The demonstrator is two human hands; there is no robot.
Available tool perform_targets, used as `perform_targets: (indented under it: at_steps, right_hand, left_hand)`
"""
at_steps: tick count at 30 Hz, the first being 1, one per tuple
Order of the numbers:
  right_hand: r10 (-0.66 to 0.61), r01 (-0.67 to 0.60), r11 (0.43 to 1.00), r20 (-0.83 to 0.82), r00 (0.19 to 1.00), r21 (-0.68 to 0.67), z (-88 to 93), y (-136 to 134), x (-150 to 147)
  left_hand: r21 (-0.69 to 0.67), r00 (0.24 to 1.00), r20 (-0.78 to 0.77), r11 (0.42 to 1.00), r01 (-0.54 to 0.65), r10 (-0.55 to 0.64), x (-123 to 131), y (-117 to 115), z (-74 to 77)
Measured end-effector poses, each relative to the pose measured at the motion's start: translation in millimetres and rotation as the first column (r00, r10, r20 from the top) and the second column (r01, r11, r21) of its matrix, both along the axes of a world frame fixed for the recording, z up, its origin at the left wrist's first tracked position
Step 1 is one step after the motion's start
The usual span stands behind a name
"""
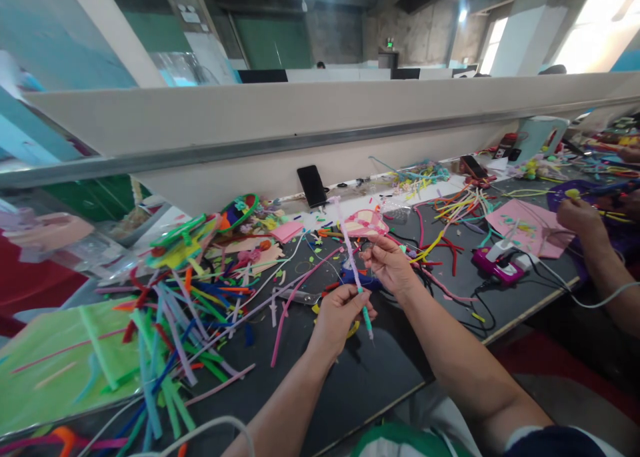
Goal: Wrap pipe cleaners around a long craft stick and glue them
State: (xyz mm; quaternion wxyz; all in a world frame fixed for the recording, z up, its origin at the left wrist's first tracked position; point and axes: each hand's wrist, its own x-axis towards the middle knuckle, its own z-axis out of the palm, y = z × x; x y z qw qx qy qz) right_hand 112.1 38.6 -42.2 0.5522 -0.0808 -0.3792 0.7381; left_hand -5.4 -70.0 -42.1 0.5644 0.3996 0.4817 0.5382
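Observation:
My left hand (336, 318) is closed around the lower part of a thin fuzzy stem (349, 247), like a pipe cleaner. The stem is lilac above and teal-green below, and stands tilted with its top leaning away to the left. Just right of it, the fingers of my right hand (391, 265) are pinched together. Whatever they may hold is too small to make out. Behind both hands a blue tool (367, 282), perhaps a glue gun, lies partly hidden on the dark table (385, 370). A pink and cream fuzzy piece (364, 222) rests beyond.
Loose pipe cleaners (173, 330) pile up on the left beside a green sheet (45, 370). A black phone (312, 186) leans on the partition (225, 127). To the right are a magenta power strip (497, 268) with cables, pink paper (530, 227) and a co-worker's hand (583, 216).

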Motion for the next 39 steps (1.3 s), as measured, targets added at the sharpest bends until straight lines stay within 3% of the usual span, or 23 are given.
perform_targets:
  at_steps: [8,29,39]
  right_hand:
    - [-0.022,0.023,0.999,0.015,1.000,-0.034,2.3,-1.1,-1.0]
    - [-0.017,0.017,0.999,-0.005,1.000,0.030,4.7,-3.4,-1.0]
    - [-0.008,0.007,0.999,0.033,0.999,0.037,9.2,-6.2,1.7]
  left_hand:
    - [-0.001,1.000,0.006,1.000,0.008,-0.008,0.4,0.3,-0.6]
    - [-0.012,1.000,0.015,1.000,0.009,-0.008,-0.1,0.9,-3.8]
    - [0.002,0.998,0.011,0.998,-0.069,0.069,0.3,0.8,1.7]
